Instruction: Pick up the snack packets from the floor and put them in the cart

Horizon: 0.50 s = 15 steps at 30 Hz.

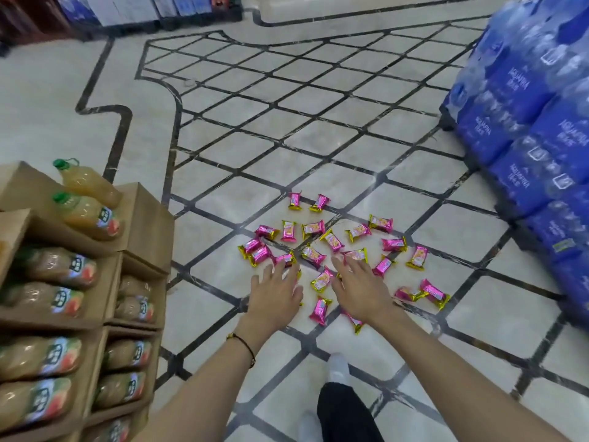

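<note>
Underfoot, a glossy cream marble floor (318,100) with a dark inlaid lattice fills most of the frame; its black border lines bend across the upper left. At the lower left stand open brown cardboard cartons (149,224), stacked in tiers and packed with green-capped plastic bottles of pale orange juice (89,215); two of these bottles lie on top of the cartons. Along the right edge rises a stack of blue shrink-wrapped packs of water bottles (510,100); at the upper left, blurred, sit blue and white boxes (127,8).

The small pink-and-gold foil snack packets (332,240) lie scattered on the floor in the lower centre of the frame, loosely grouped, some touching, most apart; all that show are on the tiles.

Both bare arms reach forward from the bottom edge; the left hand (274,291), palm down with fingers straight and spread, holds nothing and sits over the near left part of the scatter, its fingertips overlapping one packet; a thin dark bracelet (243,346) circles that wrist. The right hand (357,290) is likewise flat and spread, empty, over the packets just right of it; whether either hand touches a packet cannot be told. Below, a black trouser leg (344,409) ends in a white shoe (338,368).
</note>
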Each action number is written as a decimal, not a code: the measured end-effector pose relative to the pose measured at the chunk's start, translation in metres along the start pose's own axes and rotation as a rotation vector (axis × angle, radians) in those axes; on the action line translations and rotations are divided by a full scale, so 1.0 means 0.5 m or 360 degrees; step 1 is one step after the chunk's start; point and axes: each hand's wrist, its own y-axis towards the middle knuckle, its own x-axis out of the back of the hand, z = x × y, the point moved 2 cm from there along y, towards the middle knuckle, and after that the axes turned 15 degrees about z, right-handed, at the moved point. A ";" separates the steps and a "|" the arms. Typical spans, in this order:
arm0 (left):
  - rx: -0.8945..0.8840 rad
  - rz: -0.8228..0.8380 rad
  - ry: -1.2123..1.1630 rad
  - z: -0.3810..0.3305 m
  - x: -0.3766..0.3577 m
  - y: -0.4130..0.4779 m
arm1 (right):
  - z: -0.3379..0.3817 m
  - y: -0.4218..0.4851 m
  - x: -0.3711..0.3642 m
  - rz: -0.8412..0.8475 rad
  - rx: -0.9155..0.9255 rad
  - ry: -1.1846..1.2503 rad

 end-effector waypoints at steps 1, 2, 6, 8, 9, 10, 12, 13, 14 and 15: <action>-0.0004 0.0029 -0.0016 0.003 -0.009 0.033 | -0.012 0.036 -0.006 0.0033 -0.0005 0.0003; -0.0009 0.0051 -0.0035 0.008 -0.019 0.067 | -0.025 0.073 -0.013 0.0070 -0.0015 0.0012; -0.0017 0.0089 -0.0093 0.034 -0.091 0.225 | -0.080 0.228 -0.066 0.0141 -0.0041 0.0135; -0.0006 0.0133 -0.0120 0.049 -0.142 0.305 | -0.101 0.306 -0.110 0.0165 -0.0060 0.0178; 0.0005 0.0153 -0.0133 0.058 -0.175 0.344 | -0.110 0.343 -0.139 0.0183 -0.0073 0.0197; 0.0010 0.0169 -0.0131 0.068 -0.212 0.383 | -0.120 0.381 -0.174 0.0201 -0.0086 0.0210; 0.0013 0.0200 -0.0125 0.092 -0.294 0.460 | -0.137 0.452 -0.253 0.0234 -0.0079 0.0195; 0.0011 0.0220 -0.0147 0.103 -0.338 0.498 | -0.148 0.486 -0.299 0.0278 -0.0094 0.0162; -0.0007 0.0233 -0.0156 0.114 -0.385 0.532 | -0.159 0.518 -0.346 0.0332 -0.0127 0.0143; -0.0028 0.0239 -0.0145 0.128 -0.436 0.566 | -0.170 0.549 -0.396 0.0366 -0.0154 0.0136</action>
